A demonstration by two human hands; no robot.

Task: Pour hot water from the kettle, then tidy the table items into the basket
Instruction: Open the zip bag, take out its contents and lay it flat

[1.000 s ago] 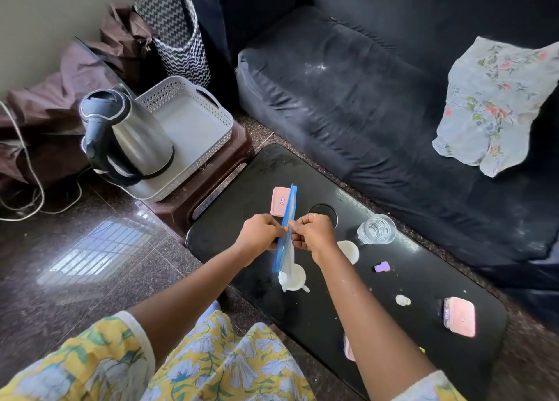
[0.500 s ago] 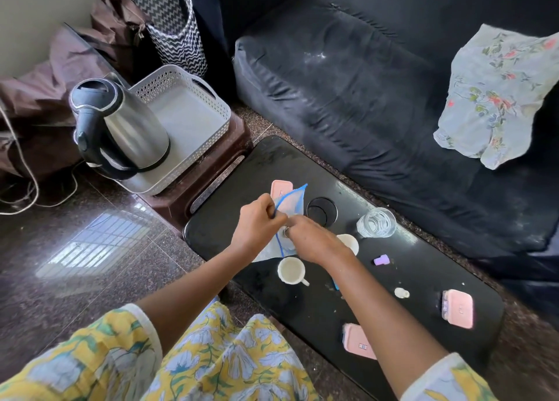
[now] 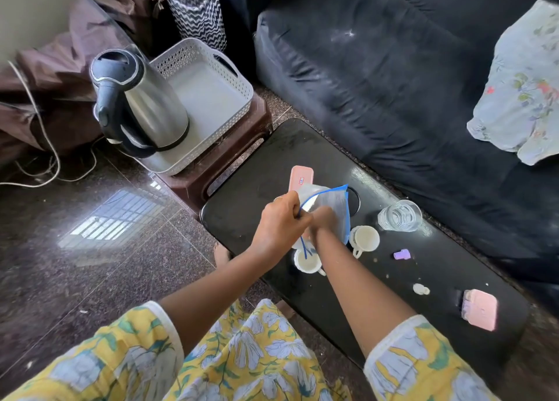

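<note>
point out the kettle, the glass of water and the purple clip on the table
kettle [image 3: 154, 110], head view, steel body.
glass of water [image 3: 400, 216], head view, clear side wall.
purple clip [image 3: 402, 254], head view, its top face.

- No words, brand names or numbers can be read anywhere in the view.
- The flat pink rectangular case [image 3: 300, 178] near the far left edge of the black tabletop [image 3: 332, 294] bears a small red-and-white mark, too small and blurred to make out.
- The steel electric kettle [image 3: 142, 104] shows no legible label.
</note>
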